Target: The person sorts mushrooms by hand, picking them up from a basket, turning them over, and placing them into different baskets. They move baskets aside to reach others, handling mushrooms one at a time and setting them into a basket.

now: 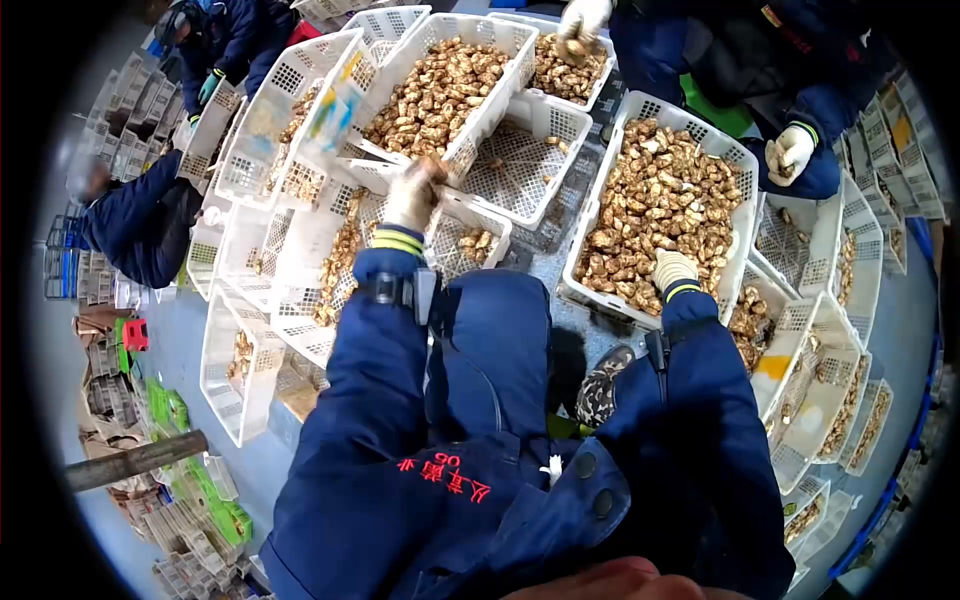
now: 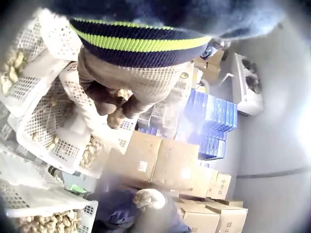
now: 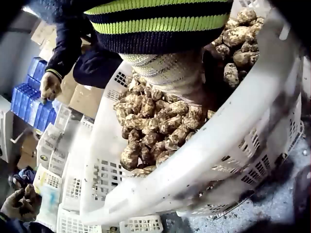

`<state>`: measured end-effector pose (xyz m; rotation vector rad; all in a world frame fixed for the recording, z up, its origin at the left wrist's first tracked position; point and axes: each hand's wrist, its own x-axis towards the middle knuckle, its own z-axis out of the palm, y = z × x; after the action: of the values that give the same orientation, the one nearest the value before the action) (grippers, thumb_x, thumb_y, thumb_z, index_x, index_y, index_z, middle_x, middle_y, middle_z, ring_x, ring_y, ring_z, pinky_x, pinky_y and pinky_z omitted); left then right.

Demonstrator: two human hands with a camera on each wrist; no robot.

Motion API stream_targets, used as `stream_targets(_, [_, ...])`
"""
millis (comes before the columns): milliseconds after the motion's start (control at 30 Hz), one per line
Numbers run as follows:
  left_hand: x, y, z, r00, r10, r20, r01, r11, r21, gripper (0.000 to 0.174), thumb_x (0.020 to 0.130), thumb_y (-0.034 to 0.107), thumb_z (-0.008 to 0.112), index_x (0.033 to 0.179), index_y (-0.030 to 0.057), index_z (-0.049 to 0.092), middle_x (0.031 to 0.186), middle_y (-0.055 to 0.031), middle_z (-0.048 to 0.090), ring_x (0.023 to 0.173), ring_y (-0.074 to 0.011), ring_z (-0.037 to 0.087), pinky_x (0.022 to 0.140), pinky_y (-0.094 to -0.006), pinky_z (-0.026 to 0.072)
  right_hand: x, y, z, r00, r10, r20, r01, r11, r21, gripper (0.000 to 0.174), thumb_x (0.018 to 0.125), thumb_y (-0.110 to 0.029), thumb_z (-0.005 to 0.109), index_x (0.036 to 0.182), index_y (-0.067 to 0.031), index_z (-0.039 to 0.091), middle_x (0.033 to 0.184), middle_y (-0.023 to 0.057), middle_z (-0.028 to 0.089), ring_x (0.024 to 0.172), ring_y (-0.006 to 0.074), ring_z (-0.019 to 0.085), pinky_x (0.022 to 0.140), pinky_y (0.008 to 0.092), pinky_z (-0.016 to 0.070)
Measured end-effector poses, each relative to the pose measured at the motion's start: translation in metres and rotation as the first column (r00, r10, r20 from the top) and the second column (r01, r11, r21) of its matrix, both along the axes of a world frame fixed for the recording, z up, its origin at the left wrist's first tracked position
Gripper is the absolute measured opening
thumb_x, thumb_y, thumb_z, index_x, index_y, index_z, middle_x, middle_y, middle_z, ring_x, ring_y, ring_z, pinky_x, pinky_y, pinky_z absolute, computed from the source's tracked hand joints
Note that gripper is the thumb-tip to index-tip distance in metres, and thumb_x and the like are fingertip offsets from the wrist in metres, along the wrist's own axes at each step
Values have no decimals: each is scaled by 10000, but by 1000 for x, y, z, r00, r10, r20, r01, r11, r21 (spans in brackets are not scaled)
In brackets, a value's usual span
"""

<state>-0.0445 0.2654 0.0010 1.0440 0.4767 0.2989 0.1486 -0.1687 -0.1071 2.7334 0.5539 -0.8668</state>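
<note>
My left hand [image 1: 411,198], in a pale knit glove with brown fingers, is raised over the near corner of a white basket [image 1: 520,60] of mushrooms. In the left wrist view its curled fingers pinch a small brown mushroom [image 2: 116,119]. A smaller basket [image 1: 502,240] with a few mushrooms lies just below this hand. My right hand [image 1: 675,268], gloved too, reaches into a large white basket [image 1: 574,262] heaped with knobby brown-and-white mushrooms [image 1: 665,190]. In the right wrist view its fingers are hidden among them, so I cannot tell whether they grip one.
Between the two full baskets stands a shallow basket [image 1: 575,125] with a few mushrooms. More baskets flank me left and right, some tilted. Opposite, another person's gloved hands [image 1: 792,152] are close to the large basket. Other people [image 1: 140,215] work at the left.
</note>
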Motion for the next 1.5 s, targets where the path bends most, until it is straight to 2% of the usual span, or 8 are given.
stream_targets(67, [20,6,29,929,369,21,-370,928,42,573,850,177,672,1320,58,368,855,-52,607,672,-135,584,541,-243,453,4,4,19,995,-30,-90,29,999,-20,437,855,-324,573,1235,-108,568,1200,186,602,1115,339,579,927,439,472])
stream_targets(200, [28,16,35,783,617,-78,-613,787,67,500,853,177,668,1269,84,406,820,-30,581,579,-115,551,455,-200,427,15,5,30,974,62,-217,35,908,416,570,829,-423,607,1284,-90,527,1206,197,601,1031,349,615,906,431,466])
stream_targets(233, [27,11,27,828,556,-76,-554,831,50,186,852,261,667,954,127,587,732,-16,574,573,-98,479,485,-224,380,14,3,28,944,75,-320,155,757,634,552,869,-388,583,1296,-48,503,1061,156,625,909,275,618,801,379,484])
stream_targets(300, [27,-56,69,938,332,-101,-331,943,24,137,822,224,673,893,144,588,750,-8,570,580,-80,474,500,-175,346,-5,10,79,690,127,-713,606,436,665,467,926,-273,542,1306,-10,473,795,25,577,654,105,530,559,256,452])
stream_targets(400, [43,-122,69,992,-16,-126,18,1000,17,598,833,175,648,1346,-9,404,968,-54,615,699,-93,529,541,-188,427,-17,13,100,615,116,-780,748,229,624,247,924,-273,543,1046,-58,554,790,27,582,632,101,537,523,241,437])
stream_targets(467, [53,-169,57,989,-134,-56,131,990,-46,527,845,175,644,1305,-2,456,1069,-90,627,700,-117,551,573,-217,455,-17,9,104,623,220,-751,742,137,656,229,919,-283,572,968,-62,541,806,24,596,654,102,563,573,238,465])
stream_targets(933, [52,-235,25,879,-470,-77,466,882,-68,585,897,246,640,1370,23,379,1020,-71,632,852,-148,655,622,-212,504,-70,21,137,817,115,-565,557,94,825,480,948,-205,522,1359,14,409,870,54,621,773,95,587,655,230,490])
stream_targets(1500, [58,-233,13,834,-497,-242,552,750,363,802,848,275,713,1403,-101,273,1202,-136,545,868,-88,536,760,-220,486,-72,26,117,867,-19,-498,499,46,866,381,931,-354,576,1059,6,578,828,40,644,682,86,576,607,247,487])
